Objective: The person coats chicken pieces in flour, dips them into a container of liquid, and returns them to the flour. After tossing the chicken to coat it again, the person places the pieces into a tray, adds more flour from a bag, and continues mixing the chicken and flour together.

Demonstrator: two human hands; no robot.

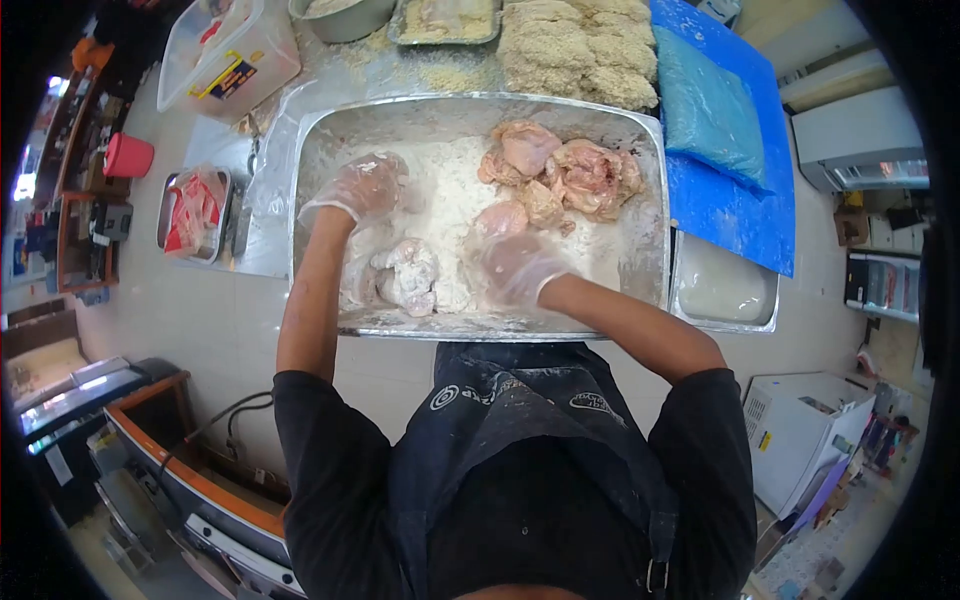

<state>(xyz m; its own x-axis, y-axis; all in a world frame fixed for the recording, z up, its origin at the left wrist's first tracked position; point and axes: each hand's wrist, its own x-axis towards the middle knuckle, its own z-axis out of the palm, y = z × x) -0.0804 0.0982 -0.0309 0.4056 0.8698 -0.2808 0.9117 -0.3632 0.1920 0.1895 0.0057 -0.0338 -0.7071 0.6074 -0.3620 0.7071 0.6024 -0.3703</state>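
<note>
A deep metal tray holds white flour and pieces of raw chicken. My left hand, in a clear floury plastic glove, is over the flour at the tray's left side, fingers curled; what they hold, if anything, is hidden. My right hand, gloved alike, is blurred low over the flour, close to a pink chicken piece; its fingers are smeared. Between my hands, nearer me, lies a flour-coated chicken piece. Uncoated raw chicken is heaped at the tray's back right.
Rows of breaded pieces lie behind the tray, beside a small crumb tray and a round pan. A clear plastic tub stands back left. On the right are a blue bag and a pan of whitish liquid.
</note>
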